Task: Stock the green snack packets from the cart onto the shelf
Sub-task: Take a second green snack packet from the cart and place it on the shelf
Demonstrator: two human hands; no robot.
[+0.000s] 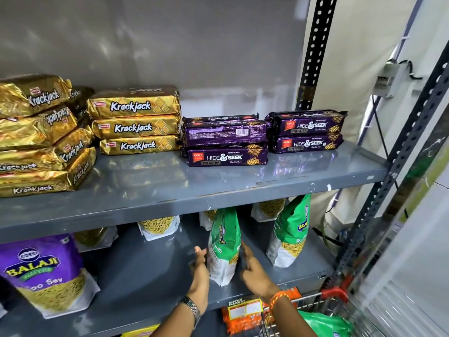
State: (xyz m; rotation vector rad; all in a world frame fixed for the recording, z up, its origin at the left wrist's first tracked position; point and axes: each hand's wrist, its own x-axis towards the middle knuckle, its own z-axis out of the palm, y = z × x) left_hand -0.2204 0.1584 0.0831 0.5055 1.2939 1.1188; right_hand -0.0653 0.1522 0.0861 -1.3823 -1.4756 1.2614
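Head view: step in hand looks like placement. A green packet stands upright on the lower shelf, near the front edge. Left hand is at its left side, fingertips touching or just off the bag. Right hand is at its right side, fingers spread. Both hands are open and flank the packet, apart from each other; neither is clamped on it. Reads as steadying or letting go, can't tell which.

A second green packet stands upright to the right, a bit further back, clear of the first.

Count: two green packets on the shelf. At least one more green pack lies in the cart at bottom right, partly hidden by the right forearm, so the true count there can't be told.

Also on the lower shelf: one purple Balaji bag at left and four white-bottomed bags along the back, tops cut off by the upper shelf.

Next move, as a guess: free the hands without tipping the bag, reach down-right into the cart, take the next green pack and stand it beside these two. Bags are soft and tall, so tipping is the risk.
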